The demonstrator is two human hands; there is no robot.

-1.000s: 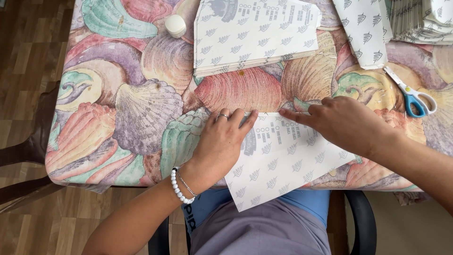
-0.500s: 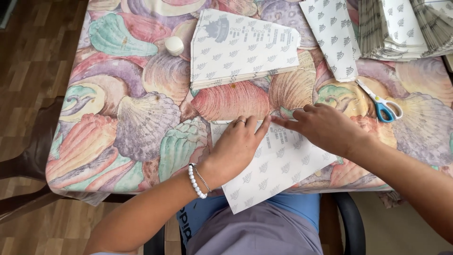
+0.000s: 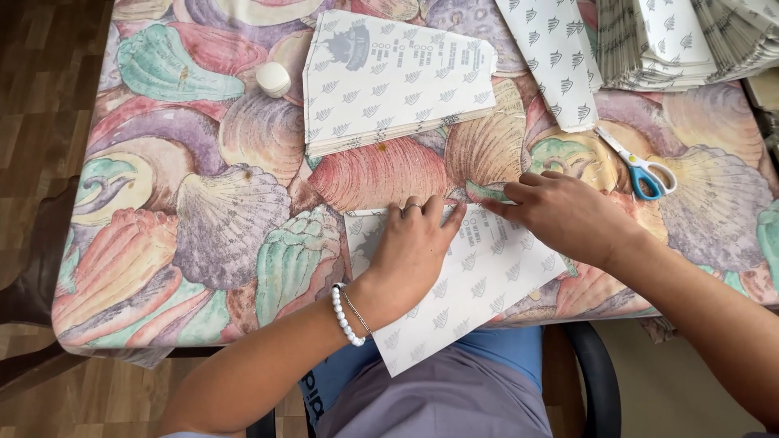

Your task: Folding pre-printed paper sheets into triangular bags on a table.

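On the printed sheet (image 3: 471,284), both hands stay pressed, barely shifted.

White printed paper bags: flat stack (image 3: 389,77) mid-table, fanned pile (image 3: 690,40) top right.

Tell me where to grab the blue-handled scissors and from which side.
Take the scissors by the blue loops, which lie at the lower right end, nearest the right hand. The shut blades point up and left toward the patterned paper strip, so coming from the lower right likely keeps fingers off the tips.
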